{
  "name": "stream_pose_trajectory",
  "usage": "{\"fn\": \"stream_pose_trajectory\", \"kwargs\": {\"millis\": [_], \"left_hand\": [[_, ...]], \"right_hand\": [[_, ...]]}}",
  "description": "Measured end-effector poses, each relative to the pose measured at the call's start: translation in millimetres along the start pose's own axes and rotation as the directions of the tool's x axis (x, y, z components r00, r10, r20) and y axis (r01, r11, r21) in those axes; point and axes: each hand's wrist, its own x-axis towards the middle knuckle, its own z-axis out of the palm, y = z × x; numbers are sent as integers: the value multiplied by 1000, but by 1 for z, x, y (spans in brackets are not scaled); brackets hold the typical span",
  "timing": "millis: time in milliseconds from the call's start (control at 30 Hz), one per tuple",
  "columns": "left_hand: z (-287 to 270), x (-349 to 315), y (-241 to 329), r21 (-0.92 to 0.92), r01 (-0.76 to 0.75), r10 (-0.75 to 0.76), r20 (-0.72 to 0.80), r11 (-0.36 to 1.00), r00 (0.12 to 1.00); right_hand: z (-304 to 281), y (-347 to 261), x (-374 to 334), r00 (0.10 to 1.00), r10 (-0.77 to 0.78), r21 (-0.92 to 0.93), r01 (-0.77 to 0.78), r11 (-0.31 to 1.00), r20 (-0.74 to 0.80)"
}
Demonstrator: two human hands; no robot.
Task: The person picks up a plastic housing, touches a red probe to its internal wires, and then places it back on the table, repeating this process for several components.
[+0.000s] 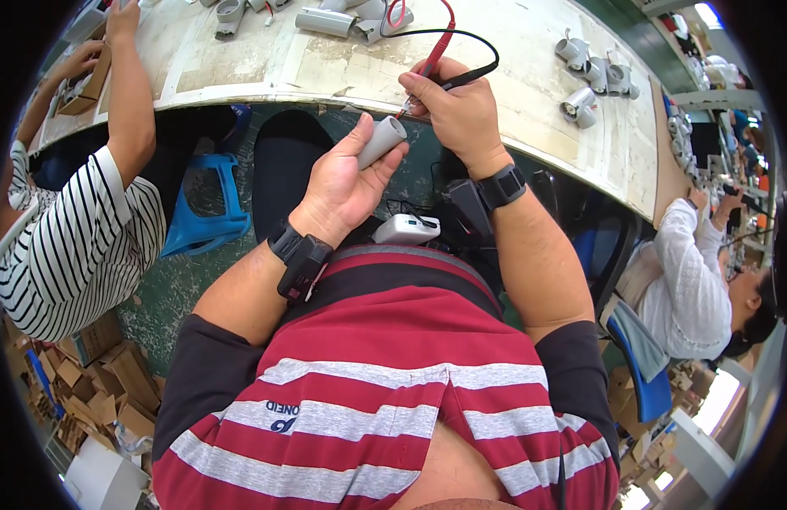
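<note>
My left hand (335, 185) is closed round a short grey plastic tube (380, 144), its open end tilted up toward the table. Just right of that end, my right hand (463, 117) pinches a red test probe (437, 53) and a black test probe (466, 78). The probe tips point down at the tube's mouth, beside a small pale piece at my fingertips. Whether the tips touch anything is too small to tell. A black cable loops up from the probes over the worktable (529, 110).
Grey tubes (325, 21) lie at the table's far middle, with more grey fittings (593, 68) at the right. A white box-shaped device (408, 228) rests near my waist. A person in stripes (79, 229) works at left beside a blue stool (210, 208); another in white (687, 293) sits right.
</note>
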Motion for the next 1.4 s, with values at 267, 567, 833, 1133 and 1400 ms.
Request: {"fn": "stream_pose_trajectory", "kwargs": {"millis": [267, 567, 833, 1133, 1400], "left_hand": [[0, -2, -1, -11, 16, -16, 25, 1000, 1000], [-17, -3, 3, -47, 136, -129, 133, 990, 983], [-10, -9, -5, 44, 142, -144, 59, 989, 988], [-14, -9, -3, 19, 127, -128, 159, 992, 979], [-18, -9, -2, 58, 127, -137, 217, 990, 966]], "right_hand": [[3, 8, -5, 988, -156, -107, 155, 982, 0], [5, 13, -4, 982, -188, -166, 184, 969, -3], [4, 9, -4, 987, -160, -161, 158, 974, 6], [5, 9, -3, 989, -148, -137, 144, 980, -15], [5, 10, -6, 971, -239, -267, 234, 935, 16]]}}
